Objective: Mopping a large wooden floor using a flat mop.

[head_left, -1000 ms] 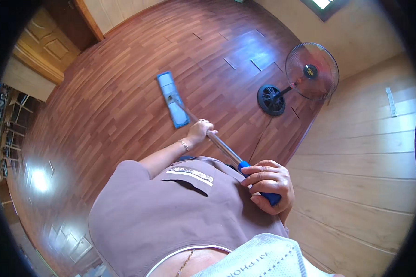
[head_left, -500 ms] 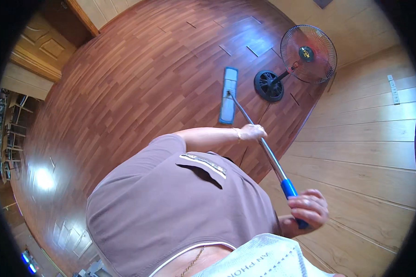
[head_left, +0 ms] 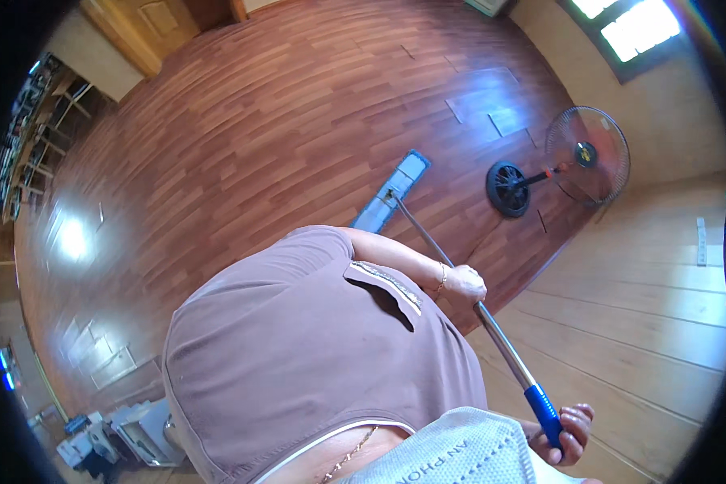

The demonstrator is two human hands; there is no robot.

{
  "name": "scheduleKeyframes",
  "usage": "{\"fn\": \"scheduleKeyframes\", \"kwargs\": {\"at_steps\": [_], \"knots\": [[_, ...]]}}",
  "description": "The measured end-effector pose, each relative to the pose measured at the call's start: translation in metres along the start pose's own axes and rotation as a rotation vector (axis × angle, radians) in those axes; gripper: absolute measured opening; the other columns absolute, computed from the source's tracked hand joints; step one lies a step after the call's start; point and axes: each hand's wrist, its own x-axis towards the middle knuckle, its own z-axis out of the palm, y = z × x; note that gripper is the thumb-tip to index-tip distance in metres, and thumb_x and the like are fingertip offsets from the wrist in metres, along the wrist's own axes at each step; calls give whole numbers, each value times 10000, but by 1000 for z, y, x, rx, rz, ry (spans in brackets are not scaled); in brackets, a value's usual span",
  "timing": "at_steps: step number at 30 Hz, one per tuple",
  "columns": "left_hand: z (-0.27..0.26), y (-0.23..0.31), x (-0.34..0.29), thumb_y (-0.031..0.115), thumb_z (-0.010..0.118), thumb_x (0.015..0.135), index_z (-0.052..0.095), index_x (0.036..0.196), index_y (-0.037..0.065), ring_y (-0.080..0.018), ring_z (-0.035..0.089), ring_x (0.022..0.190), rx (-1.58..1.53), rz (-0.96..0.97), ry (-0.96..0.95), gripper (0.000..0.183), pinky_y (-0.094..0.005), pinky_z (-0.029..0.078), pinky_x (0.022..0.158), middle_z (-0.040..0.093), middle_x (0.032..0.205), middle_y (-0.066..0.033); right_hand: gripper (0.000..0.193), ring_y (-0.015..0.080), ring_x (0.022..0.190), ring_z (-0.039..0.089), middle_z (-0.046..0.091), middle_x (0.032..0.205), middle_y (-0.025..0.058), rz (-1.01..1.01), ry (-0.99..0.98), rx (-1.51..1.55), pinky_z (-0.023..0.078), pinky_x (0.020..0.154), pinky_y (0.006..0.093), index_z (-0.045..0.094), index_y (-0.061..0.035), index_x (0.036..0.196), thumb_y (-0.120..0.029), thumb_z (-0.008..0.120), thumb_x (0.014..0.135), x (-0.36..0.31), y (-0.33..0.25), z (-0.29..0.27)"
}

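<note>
A flat mop (head_left: 504, 343) slants across in front of my body, its metal pole running from lower right up to the left. Midway along the pole, my left hand (head_left: 465, 285) is closed round it, a bracelet at the wrist. My right hand (head_left: 571, 436) wraps its fingers about the blue grip (head_left: 544, 409) at the pole's upper end. On the wooden floor lies the long mop head (head_left: 391, 192) with its grey-blue pad, set diagonally; its near end is partly hidden behind my sleeve.
A standing fan (head_left: 586, 155) with a round black base (head_left: 508, 189) is right of the mop head. Pale panelled wall (head_left: 621, 323) runs along the right. Shelves (head_left: 52, 145) stand far left, grey-white equipment (head_left: 141, 431) lower left. A wooden door (head_left: 153, 24) is at the back.
The mop head has come nearer my body and turned from nearly upright to diagonal in the picture. Both hands have shifted right and lower with the pole. The whole view has also swung.
</note>
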Motion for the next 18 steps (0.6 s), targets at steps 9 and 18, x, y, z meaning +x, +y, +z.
{"fn": "scheduleKeyframes", "kwargs": {"at_steps": [9,18], "knots": [[-9,-101,-153,303,656,724,726,825,148,-291,693,873,67,-377,241,198,-438,557,724,715,853,-78,407,230,588,606,632,696,97,145,-9,554,439,617,400,558,-102,879,-508,553,914,37,5,150],[-55,-149,-402,341,706,660,667,727,165,-313,681,770,136,-786,458,192,-451,548,656,678,759,-82,276,257,648,584,575,676,107,250,-302,1259,454,786,509,541,-51,1072,-271,576,908,80,-74,367]]}}
